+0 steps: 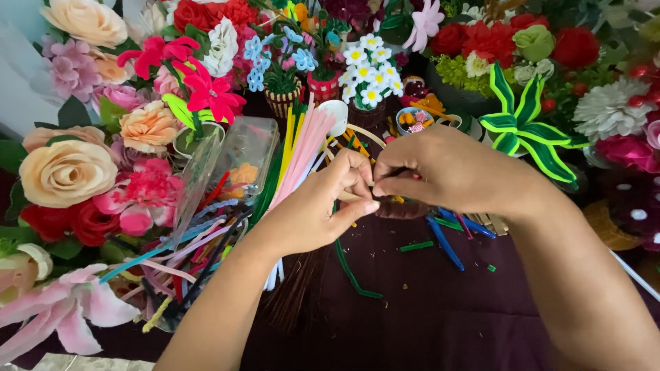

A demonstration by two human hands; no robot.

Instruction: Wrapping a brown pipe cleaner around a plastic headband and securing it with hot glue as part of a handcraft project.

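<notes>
My left hand (320, 206) and my right hand (440, 168) meet over the middle of a dark maroon table (440, 316). Both pinch a small thin piece between thumb and fingertips, pale and stick-like; most of it is hidden by the fingers. A dark green pipe cleaner (350, 271) trails down onto the table just below my left hand. Directly behind the hands lies a bundle of pink and yellow pipe cleaners (299, 154).
A clear plastic box (227, 161) with several coloured pipe cleaners lies tipped at left. Blue and green cut pieces (445, 244) lie under my right hand. Artificial flowers (65, 172) ring the table; small potted pipe-cleaner flowers (371, 72) and a green striped star plant (526, 127) stand behind.
</notes>
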